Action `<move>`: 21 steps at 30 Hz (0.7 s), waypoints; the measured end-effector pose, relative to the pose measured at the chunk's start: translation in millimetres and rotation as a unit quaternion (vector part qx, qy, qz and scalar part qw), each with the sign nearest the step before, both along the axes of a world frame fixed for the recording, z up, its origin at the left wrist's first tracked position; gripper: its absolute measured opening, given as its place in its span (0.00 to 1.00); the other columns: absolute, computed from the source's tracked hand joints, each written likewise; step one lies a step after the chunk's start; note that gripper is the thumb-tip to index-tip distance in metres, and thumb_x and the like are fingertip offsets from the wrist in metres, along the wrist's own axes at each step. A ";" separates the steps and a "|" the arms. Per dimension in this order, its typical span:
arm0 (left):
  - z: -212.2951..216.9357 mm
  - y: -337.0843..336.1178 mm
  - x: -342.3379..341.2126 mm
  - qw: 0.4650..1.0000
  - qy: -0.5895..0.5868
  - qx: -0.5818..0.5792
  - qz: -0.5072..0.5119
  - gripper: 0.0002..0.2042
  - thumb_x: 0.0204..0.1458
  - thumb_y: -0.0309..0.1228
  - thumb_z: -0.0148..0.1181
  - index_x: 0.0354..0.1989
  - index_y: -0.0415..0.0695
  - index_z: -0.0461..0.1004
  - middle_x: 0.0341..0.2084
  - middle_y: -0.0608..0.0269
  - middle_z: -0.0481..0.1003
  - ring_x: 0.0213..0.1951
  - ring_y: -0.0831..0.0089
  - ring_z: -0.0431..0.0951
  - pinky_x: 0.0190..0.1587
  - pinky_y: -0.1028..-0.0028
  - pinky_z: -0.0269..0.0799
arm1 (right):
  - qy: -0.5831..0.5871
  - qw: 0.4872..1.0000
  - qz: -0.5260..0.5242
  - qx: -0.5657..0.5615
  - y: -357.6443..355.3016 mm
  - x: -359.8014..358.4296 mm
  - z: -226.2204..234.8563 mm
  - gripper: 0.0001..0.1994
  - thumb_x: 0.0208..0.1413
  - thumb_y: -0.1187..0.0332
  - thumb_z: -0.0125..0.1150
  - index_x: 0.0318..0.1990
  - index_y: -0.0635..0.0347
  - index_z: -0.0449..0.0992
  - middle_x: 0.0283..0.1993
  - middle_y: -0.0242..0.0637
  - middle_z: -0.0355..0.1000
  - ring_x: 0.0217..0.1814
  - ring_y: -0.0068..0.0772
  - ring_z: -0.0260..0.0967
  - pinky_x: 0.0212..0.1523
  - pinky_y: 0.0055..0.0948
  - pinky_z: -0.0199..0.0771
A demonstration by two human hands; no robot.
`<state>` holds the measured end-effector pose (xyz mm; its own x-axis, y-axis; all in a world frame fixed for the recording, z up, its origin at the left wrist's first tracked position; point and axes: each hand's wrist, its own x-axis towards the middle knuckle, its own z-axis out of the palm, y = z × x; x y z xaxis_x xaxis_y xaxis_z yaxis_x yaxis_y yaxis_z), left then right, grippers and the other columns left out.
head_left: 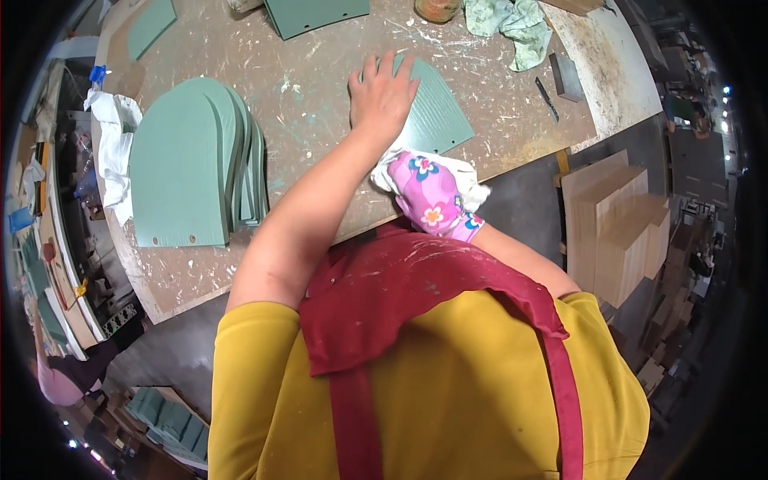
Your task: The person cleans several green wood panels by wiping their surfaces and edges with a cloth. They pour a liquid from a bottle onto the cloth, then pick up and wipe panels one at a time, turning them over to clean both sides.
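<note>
My left hand (382, 92) lies flat, fingers spread, on a green arch-shaped board (436, 120) on the paint-spattered workbench (320, 104). My right hand (428, 196), in a pink flowered glove, is closed on a white cloth (464, 180) at the near edge of that board. A fanned stack of the same green boards (192, 164), each with small holes near the straight end, lies to the left.
Another green board (316, 14) and a jar (436, 8) stand at the bench's far edge, beside a crumpled greenish rag (512, 24). A dark tool (547, 98) lies to the right. Plain wooden boards (616, 228) stack on the right; white rags (112, 148) hang at left.
</note>
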<state>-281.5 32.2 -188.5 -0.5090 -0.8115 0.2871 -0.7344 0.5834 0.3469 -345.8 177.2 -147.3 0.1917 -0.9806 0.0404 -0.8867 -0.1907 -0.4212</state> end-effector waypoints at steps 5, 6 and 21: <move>-0.4 0.6 3.8 1.000 0.006 0.008 0.001 0.21 0.55 0.41 0.49 0.58 0.53 0.64 0.56 0.59 0.63 0.58 0.56 0.59 0.57 0.53 0.52 | 0.006 0.996 -0.089 0.022 -13.1 -33.1 16.0 0.12 0.44 0.72 0.55 0.39 0.62 0.68 0.35 0.48 0.69 0.37 0.49 0.69 0.36 0.39 0.70; 2.8 2.5 2.0 1.000 0.014 0.011 0.000 0.21 0.55 0.41 0.49 0.58 0.53 0.64 0.56 0.59 0.63 0.58 0.56 0.59 0.57 0.53 0.52 | 0.002 0.996 -0.087 -0.021 -8.2 -31.0 4.8 0.13 0.44 0.72 0.56 0.39 0.62 0.68 0.35 0.48 0.68 0.37 0.50 0.69 0.36 0.40 0.69; -0.1 0.8 0.9 1.000 0.005 0.025 -0.013 0.22 0.55 0.42 0.50 0.58 0.52 0.64 0.56 0.58 0.63 0.59 0.55 0.58 0.58 0.52 0.51 | 0.000 0.998 -0.064 -0.021 14.3 9.7 8.0 0.20 0.42 0.71 0.59 0.45 0.64 0.65 0.36 0.47 0.69 0.37 0.46 0.70 0.37 0.39 0.70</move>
<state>-280.6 33.0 -188.6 -0.5269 -0.8120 0.2511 -0.7164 0.5833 0.3828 -336.2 191.5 -139.3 0.0653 -0.9945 0.0824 -0.9051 -0.0938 -0.4147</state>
